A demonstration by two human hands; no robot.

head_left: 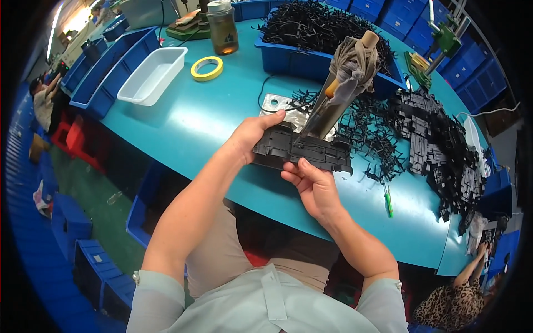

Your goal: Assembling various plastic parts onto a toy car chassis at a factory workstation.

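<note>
My hands: both on one long black moulded plastic part point(319, 152); left hand point(251, 135) clamped on its left end, thumb along the top, right hand point(318, 193) pinching the near edge.
Where it is: held over the teal tabletop point(189, 136), at the foot of a slanted grey metal bar point(327, 119) with grey cloth point(355, 64) wrapped round its top. Can't tell if they touch.
Progress: I'd say mid-piece, since it's in hand and not set down.
Pile on the right: loads of black plastic pieces point(425, 139), honestly can't tell if they're finished or waiting.
Thin black strips point(372, 125): scattered loose by the bar, more heaped in a blue plastic bin point(294, 60).
Part's looks: dark, ribbed, raised bits at both ends, no break that I can spot.
</note>
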